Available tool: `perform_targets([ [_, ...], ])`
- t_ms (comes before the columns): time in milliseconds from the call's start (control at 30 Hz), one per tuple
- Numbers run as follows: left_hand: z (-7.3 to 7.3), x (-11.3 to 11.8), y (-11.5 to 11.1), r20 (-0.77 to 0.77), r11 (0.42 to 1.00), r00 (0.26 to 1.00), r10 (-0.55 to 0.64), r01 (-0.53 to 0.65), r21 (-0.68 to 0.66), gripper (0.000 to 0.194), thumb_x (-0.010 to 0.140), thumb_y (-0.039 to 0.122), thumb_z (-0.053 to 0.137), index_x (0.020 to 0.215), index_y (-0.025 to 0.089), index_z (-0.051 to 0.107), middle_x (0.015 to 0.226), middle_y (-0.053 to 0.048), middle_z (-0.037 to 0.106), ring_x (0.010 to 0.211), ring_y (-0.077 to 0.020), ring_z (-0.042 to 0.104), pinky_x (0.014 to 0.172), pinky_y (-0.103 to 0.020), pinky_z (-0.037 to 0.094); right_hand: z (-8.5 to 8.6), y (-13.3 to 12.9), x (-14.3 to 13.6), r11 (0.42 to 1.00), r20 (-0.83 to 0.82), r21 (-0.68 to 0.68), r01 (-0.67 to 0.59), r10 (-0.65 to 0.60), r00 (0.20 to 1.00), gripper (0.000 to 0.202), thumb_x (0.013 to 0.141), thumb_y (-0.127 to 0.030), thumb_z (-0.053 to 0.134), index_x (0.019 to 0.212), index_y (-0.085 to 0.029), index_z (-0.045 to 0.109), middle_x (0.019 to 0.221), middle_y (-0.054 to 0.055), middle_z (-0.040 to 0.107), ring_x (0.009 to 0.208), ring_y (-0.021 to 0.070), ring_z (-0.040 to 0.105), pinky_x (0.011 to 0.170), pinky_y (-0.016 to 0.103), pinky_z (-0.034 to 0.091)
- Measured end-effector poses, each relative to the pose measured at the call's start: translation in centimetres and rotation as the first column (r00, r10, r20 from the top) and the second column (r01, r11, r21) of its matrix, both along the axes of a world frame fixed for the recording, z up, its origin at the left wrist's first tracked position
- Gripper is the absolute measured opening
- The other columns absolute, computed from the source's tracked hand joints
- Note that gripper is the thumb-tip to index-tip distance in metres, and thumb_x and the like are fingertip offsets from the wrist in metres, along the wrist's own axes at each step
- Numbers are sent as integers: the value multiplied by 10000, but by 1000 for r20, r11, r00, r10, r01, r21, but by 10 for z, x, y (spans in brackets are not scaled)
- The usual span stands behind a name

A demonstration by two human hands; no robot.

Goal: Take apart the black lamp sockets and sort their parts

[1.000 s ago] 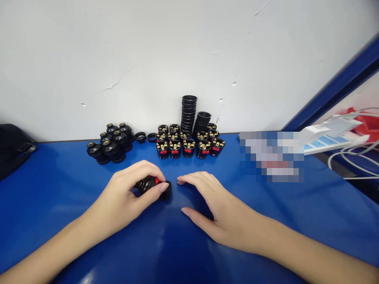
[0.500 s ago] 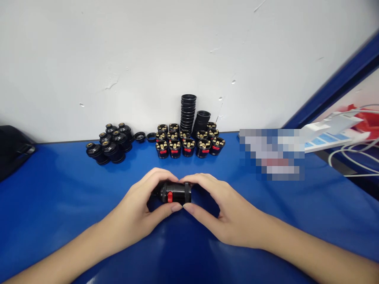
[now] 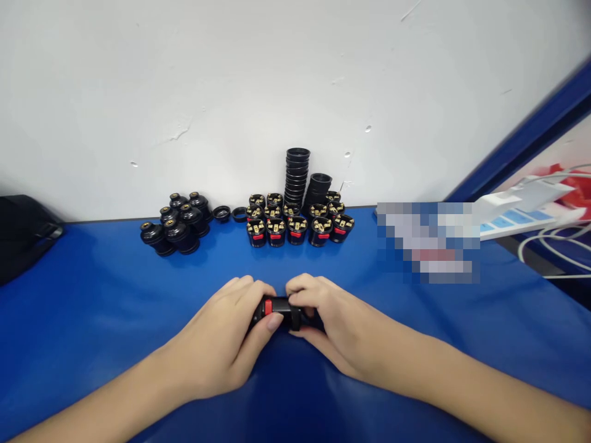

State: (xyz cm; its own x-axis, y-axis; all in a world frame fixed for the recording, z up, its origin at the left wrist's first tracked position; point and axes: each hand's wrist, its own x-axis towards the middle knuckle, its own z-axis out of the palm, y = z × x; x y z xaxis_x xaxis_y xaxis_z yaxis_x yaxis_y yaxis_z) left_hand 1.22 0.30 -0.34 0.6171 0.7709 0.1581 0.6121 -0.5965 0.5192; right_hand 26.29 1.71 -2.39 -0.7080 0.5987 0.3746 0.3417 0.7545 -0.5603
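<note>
A black cylindrical socket (image 3: 281,306) with a red switch lies sideways between my hands at the middle of the blue table. My left hand (image 3: 224,335) wraps round its left end, thumb on the front side below the red switch. On the right end, a black ring (image 3: 295,317) is pinched between the thumb and curled fingers of my right hand (image 3: 339,326). The socket's left tip is hidden by my left fingers.
Along the wall on the blue table (image 3: 115,277) stand domed black caps (image 3: 180,234), two loose rings (image 3: 222,213), several sockets with red switches (image 3: 298,231) and stacked threaded rings (image 3: 297,175). A black bag (image 3: 28,237) lies left; a power strip (image 3: 517,215) and cables are right.
Both hands have closed more tightly round the socket. The fingers of my right hand have curled over the ring end, and the socket sits slightly lower. The view has shifted a little.
</note>
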Motion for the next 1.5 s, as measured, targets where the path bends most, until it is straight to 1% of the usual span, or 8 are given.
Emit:
perform_targets([
  [300, -4, 1, 1, 17, 996, 999, -46, 44, 81, 200, 1114, 336, 511, 1291, 243, 520, 1114, -68, 718, 911, -242, 670, 810, -407, 554, 7, -3, -1, 999, -58, -27, 40, -41, 997, 395, 1062, -271, 626, 1397, -245, 418, 1290, 133, 685, 1106, 271, 694, 963, 447, 582],
  [500, -7, 0, 6, -37, 974, 996, -81, 87, 212, 298, 1125, 406, 511, 1365, 241, 447, 1177, -93, 742, 950, -283, 732, 794, -435, 594, 9, -7, -3, 999, -89, -33, 42, -44, 995, 426, 1057, -169, 524, 1452, -230, 379, 1268, 123, 669, 1047, 242, 689, 907, 415, 595],
  [667, -9, -1, 8, -28, 977, 998, -56, 60, 203, 271, 1120, 421, 519, 1318, 244, 470, 1075, -62, 728, 863, -258, 708, 760, -405, 576, 10, -6, -3, 986, -78, -125, 114, -125, 989, 391, 1072, -239, 535, 1437, -238, 395, 1162, 83, 664, 838, 197, 636, 804, 391, 581],
  [933, -9, -1, 7, -12, 978, 999, -53, 55, 201, 257, 1100, 366, 555, 1323, 259, 486, 1068, -51, 734, 854, -243, 713, 761, -377, 561, 14, -7, -3, 994, -123, -90, 57, -68, 990, 517, 935, -148, 634, 1401, -233, 427, 1190, 103, 606, 939, 224, 612, 836, 403, 578],
  [1100, -9, -3, 8, -13, 982, 1000, -28, 30, 187, 253, 1099, 367, 550, 1312, 246, 484, 1056, -51, 716, 863, -247, 705, 756, -369, 559, 15, -6, -2, 971, -65, -212, 113, -129, 989, 297, 1094, -243, 460, 1391, -230, 440, 1024, 52, 651, 807, 195, 617, 765, 379, 557],
  [1233, -9, -4, 8, -2, 988, 1000, -26, 26, 154, 238, 1101, 349, 557, 1307, 265, 472, 1058, -35, 699, 870, -231, 689, 775, -361, 559, 15, -5, -2, 976, -84, -203, 76, -95, 992, 483, 974, -165, 583, 1417, -231, 402, 1175, 79, 605, 789, 166, 593, 759, 359, 563],
  [1400, -9, -4, 9, -1, 989, 999, -42, 42, 145, 265, 1102, 360, 555, 1328, 256, 465, 1112, -58, 699, 918, -245, 687, 801, -385, 561, 17, -3, -1, 943, -34, -321, 93, -109, 993, 284, 1121, -273, 406, 1400, -228, 432, 1018, 47, 650, 834, 193, 625, 786, 372, 563],
  [1500, -9, -4, 9, -1, 989, 999, -37, 37, 144, 248, 1098, 343, 559, 1313, 259, 470, 1080, -46, 697, 894, -241, 681, 790, -381, 558, 17, -4, -1, 951, -60, -300, 77, -99, 993, 448, 1034, -192, 550, 1446, -242, 381, 1134, 65, 630, 815, 167, 619, 793, 353, 573],
])
